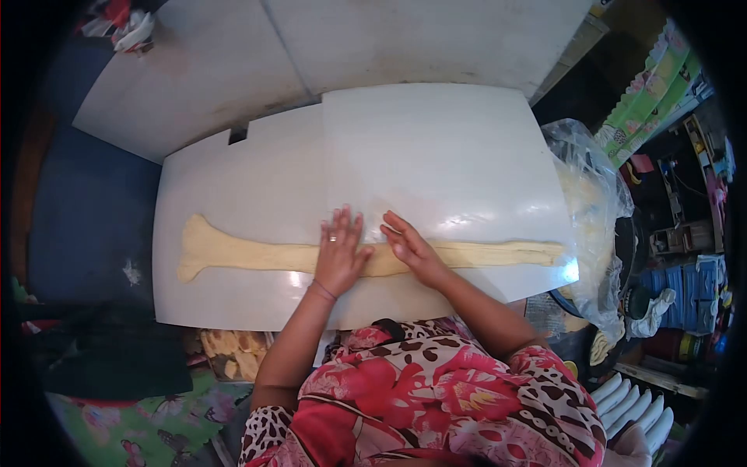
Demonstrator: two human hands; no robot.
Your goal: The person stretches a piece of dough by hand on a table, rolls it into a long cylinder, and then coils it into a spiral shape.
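Note:
A long flat strip of pale yellow dough (268, 255) runs from left to right across the white work table (420, 156). Its left end flares out wide, while the right part narrows. My left hand (339, 251) lies on the middle of the strip with fingers spread, a ring on one of them. Just right of it, my right hand (412, 251) rests over the dough, tilted on its side with the fingers stretched out. Neither hand grips anything. Both palms hide parts of the strip beneath them.
A clear plastic sheet (591, 202) covers a pale mass beside the table's right edge. Below the left front edge sits a box of pale yellowish pieces (233, 350). Stacked white chairs (634, 409) stand at lower right. A notch (237, 136) cuts the table's back edge.

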